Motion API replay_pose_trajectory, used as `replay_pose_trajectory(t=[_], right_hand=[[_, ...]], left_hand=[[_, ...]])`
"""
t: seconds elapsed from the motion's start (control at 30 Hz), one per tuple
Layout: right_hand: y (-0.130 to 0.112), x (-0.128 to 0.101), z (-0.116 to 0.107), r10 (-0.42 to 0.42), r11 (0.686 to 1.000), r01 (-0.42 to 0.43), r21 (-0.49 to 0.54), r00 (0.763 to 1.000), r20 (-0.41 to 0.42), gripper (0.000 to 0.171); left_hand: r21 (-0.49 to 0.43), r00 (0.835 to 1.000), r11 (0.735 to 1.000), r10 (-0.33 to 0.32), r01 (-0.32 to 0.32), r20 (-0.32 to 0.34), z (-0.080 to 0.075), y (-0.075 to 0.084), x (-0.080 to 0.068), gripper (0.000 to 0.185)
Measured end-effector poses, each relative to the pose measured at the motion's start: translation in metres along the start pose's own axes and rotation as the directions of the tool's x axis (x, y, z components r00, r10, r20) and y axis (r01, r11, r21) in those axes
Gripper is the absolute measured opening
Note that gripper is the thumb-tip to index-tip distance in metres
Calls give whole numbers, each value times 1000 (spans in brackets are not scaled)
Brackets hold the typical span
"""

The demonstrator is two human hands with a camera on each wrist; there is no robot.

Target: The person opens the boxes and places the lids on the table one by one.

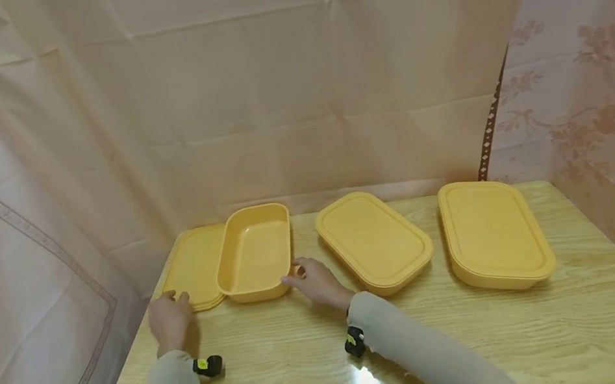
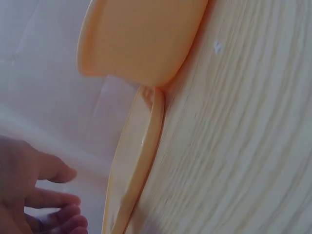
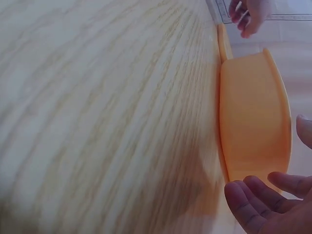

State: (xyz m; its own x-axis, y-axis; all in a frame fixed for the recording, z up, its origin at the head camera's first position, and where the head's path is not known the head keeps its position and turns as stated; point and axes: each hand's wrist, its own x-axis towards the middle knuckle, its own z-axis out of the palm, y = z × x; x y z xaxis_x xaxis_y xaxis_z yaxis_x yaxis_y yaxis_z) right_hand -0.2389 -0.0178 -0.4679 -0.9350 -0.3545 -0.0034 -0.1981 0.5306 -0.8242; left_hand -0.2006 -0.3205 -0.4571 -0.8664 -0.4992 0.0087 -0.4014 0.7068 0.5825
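Observation:
An uncovered yellow rectangular food container (image 1: 254, 252) stands upright on the table, its inside bare. Left of it a matching yellow lid (image 1: 194, 267) lies flat, one side next to the container's base. My left hand (image 1: 170, 317) hovers by the lid's near left corner, fingers loosely bent, holding nothing; the left wrist view shows a gap between its fingertips (image 2: 73, 200) and the lid (image 2: 129, 170). At the container's near right side is my right hand (image 1: 320, 282). In the right wrist view, its extended fingers (image 3: 258, 195) are right at the container's wall (image 3: 253, 117).
Two more yellow containers with lids on stand to the right, one turned at an angle (image 1: 376, 238) and one near the table's right side (image 1: 496, 231). Cloth curtains (image 1: 299, 88) hang behind the wooden table (image 1: 285, 366) and on both sides.

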Motion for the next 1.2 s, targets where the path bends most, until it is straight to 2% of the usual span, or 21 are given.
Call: replay_pose_trajectory(t=[0.13, 0.2, 0.4, 0.6, 1.03, 1.2], right_hand=[[-2, -1, -5, 13, 1000, -13, 6, 1000, -5, 60], [-3, -2, -8, 8, 1000, -8, 17, 1000, -12, 60], [-6, -5, -14, -4, 1000, 4, 20, 1000, -17, 61], [-2, -7, -19, -8, 1000, 8, -3, 1000, -10, 61], [-5, -13, -28, -68, 997, 67, -26, 997, -37, 58], [-6, -13, -33, -101, 993, 99, -61, 995, -24, 60]], left_hand=[[11, 994, 994, 107, -107, -21, 4, 9, -1, 45], [1, 991, 992, 128, -128, -29, 6, 14, -2, 45], [-61, 985, 984, 162, -165, -52, 11, 26, -7, 44], [-120, 983, 976, 182, -181, -5, 18, 40, -14, 46], [-221, 964, 938, 257, -266, -69, 27, 66, -24, 44], [-227, 946, 920, 297, -320, -129, 29, 76, -28, 43]])
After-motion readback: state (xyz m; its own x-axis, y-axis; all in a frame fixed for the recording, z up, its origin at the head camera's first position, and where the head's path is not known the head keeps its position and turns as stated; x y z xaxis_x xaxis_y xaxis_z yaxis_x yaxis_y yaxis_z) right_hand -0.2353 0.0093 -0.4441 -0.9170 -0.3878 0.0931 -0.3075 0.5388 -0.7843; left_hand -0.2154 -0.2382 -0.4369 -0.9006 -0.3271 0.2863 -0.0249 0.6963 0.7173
